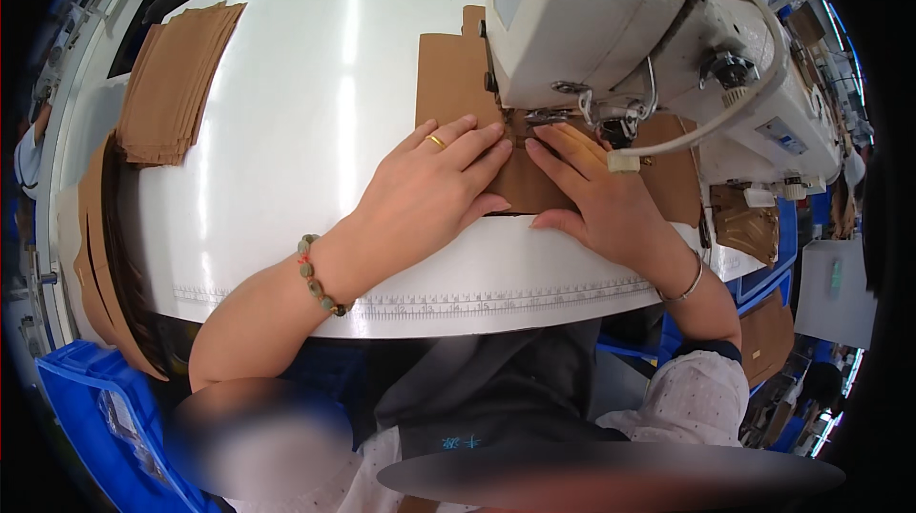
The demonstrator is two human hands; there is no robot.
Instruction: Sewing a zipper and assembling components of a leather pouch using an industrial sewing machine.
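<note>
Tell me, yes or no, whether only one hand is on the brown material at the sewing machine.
No, the left hand and right hand both rest on the brown material at the sewing machine.

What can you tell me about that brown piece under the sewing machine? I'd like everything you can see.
The brown piece looks smooth and matt, perhaps leather or similar sheet material. It lies flat on the white table, partly hidden by the sewing machine above. Its left edge looks straight; its far edge steps outward beside the machine. The left hand and right hand both rest on it. I can't tell whether it has several layers.
</note>
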